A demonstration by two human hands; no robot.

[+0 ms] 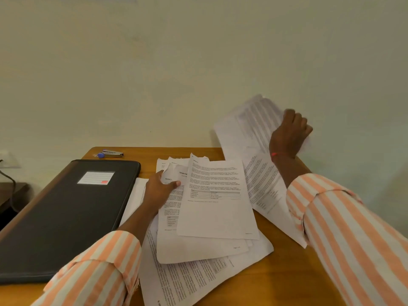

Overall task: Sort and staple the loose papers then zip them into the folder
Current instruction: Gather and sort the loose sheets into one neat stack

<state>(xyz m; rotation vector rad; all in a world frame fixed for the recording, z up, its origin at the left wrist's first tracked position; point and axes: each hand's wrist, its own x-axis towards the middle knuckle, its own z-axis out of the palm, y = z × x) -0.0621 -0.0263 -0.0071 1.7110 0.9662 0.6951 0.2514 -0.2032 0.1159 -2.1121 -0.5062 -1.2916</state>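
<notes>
Several loose printed papers [212,217] lie in an untidy overlapping pile in the middle of the wooden table [282,272]. My left hand [160,191] holds the left edge of one sheet in the pile, thumb on top. My right hand [289,133] is raised above the table's far right corner and grips a bent sheaf of sheets [249,133] that curls up toward the wall. A black zip folder [66,217] with a white label lies shut on the left of the table. A small stapler [111,153] with a blue end sits at the far left corner.
A pale wall stands right behind the table's far edge. To the left, beyond the table, are a wall socket [8,159] with a dark cable and a low dark surface. Bare wood shows at the near right and behind the folder.
</notes>
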